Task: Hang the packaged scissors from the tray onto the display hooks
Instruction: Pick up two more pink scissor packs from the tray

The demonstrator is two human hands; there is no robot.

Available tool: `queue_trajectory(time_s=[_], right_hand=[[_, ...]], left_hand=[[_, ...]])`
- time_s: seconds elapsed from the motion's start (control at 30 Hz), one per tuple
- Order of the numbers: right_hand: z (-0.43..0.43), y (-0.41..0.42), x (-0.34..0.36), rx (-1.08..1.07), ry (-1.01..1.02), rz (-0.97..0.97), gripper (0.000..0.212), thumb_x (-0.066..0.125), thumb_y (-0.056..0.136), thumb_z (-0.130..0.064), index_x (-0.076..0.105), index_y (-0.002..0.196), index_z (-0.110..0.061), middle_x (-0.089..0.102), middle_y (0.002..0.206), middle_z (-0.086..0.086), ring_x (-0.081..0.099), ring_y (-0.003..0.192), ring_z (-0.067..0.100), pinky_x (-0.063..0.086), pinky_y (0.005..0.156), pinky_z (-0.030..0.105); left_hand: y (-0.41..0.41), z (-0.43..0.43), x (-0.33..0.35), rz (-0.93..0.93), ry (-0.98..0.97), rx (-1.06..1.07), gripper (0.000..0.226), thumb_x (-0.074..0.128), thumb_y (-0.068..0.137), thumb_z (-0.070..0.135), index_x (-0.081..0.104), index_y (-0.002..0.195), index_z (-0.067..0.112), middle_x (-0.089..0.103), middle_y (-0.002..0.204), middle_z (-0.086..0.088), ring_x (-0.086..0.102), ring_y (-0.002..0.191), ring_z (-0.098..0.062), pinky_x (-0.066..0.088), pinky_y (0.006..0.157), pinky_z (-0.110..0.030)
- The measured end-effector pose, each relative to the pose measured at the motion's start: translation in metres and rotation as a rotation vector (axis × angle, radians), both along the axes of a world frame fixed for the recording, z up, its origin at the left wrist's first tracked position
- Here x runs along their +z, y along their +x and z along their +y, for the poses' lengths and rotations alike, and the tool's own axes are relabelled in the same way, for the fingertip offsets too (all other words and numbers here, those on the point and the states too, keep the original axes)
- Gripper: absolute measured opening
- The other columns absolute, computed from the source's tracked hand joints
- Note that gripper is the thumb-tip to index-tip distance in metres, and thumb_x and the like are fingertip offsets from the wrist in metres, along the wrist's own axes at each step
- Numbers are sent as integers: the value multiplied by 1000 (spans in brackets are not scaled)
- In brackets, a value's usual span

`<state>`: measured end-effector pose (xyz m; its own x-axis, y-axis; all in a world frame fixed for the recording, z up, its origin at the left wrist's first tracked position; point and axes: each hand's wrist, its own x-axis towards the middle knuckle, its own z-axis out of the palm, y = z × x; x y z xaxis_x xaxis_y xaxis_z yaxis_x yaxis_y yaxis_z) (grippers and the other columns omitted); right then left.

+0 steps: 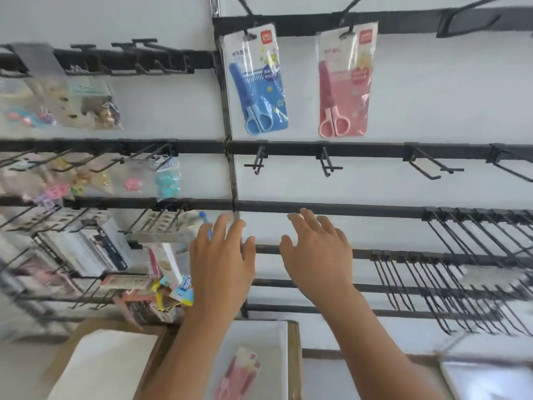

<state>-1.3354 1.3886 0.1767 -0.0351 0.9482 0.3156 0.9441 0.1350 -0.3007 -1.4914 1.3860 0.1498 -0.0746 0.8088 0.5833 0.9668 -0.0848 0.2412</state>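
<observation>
Blue scissors pack and pink scissors pack hang well apart; beneath, bare hooks. Left hand and right hand hover with fingers spread, grasping nothing, above the tray.

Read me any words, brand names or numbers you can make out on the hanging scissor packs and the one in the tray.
No text can be quoted with confidence.
Blue scissors pack: red brand badge and printed characters, too blurred to read.
Pink scissors pack: the same red badge and a heart label, unreadable.
Pink pack in the tray: motion-blurred, nothing legible.
</observation>
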Motion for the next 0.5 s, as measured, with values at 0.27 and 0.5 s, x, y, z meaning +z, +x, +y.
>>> queue_trajectory(time_s=[0.27,0.5], right_hand=[[8,-66,-73,38,-161,253,32,55,100,-31,65,130,-25,62,139,-9,60,122,19,45,92,31],[16,-88,-144,-111,-416,504,30,55,100,-38,65,127,-31,68,125,-15,67,105,12,53,89,32]], left_hand=[[-77,16,-75,-82,-75,-196,27,60,92,27,70,106,6,71,115,-12,66,100,-39,51,83,-45],[-123,37,-155,-153,-300,-331,29,56,94,31,68,108,9,70,116,-7,64,103,-35,52,86,-46]])
